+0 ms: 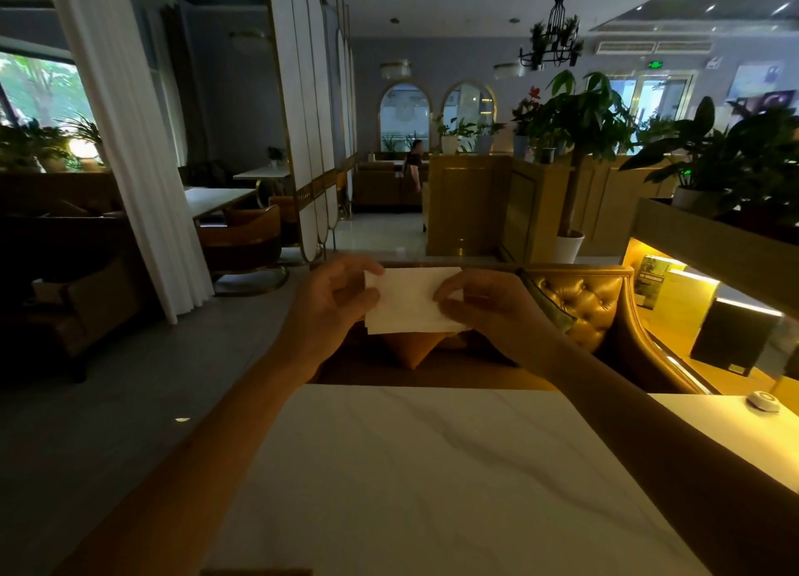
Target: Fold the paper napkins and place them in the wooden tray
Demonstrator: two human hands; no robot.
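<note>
A white table (410,467) fills the view at 6 o'clock, with 2 bare forearms reaching over it toward 12 o'clock. A small round white object (763,401) sits near the table's edge at 4 o'clock. Past the table's far edge, both hands hold 1 white paper napkin (406,303) up in the air, folded to a flat rectangle. The left hand (333,303) pinches the napkin's 9 o'clock edge between curled fingers and thumb, and the right hand (488,307) pinches its 3 o'clock edge the same way. Beneath the napkin lies an orange cushion (415,348). A tufted golden sofa (579,303) stands at 3 o'clock of the hands. Farther off, a white curtain (125,143) hangs at 10 o'clock, a potted tree (579,117) rises at 1 o'clock, and a black chandelier (551,41) hangs above it.
</note>
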